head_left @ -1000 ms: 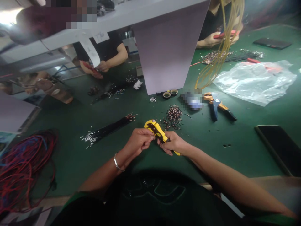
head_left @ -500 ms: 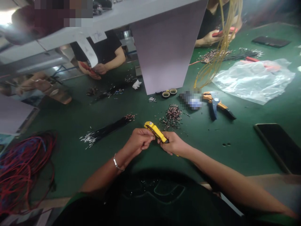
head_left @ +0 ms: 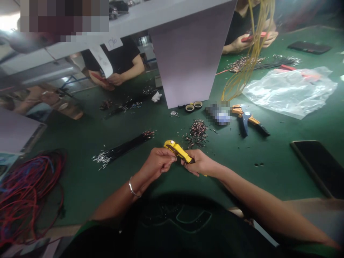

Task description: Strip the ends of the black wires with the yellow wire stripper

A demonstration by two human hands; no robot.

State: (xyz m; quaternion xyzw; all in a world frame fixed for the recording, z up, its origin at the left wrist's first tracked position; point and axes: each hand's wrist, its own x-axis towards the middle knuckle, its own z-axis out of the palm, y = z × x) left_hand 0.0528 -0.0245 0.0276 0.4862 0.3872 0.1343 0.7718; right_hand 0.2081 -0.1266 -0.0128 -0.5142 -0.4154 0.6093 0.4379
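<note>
Fingers: R hand [head_left: 202, 163] clamped on yel tool [head_left: 180, 151], L hand [head_left: 161, 159] pinched tog., can't tell on what. Grn table [head_left: 129, 123] below; blk wire bundle [head_left: 126, 147] on it, to L; tool btwn hands, head by L fingertips; cuttings pile [head_left: 199, 129] just beyond.

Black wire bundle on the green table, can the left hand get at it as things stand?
Probably yes: the wire bundle lies near the left hand with nothing visible between them, though that hand is at the yellow tool.
</note>
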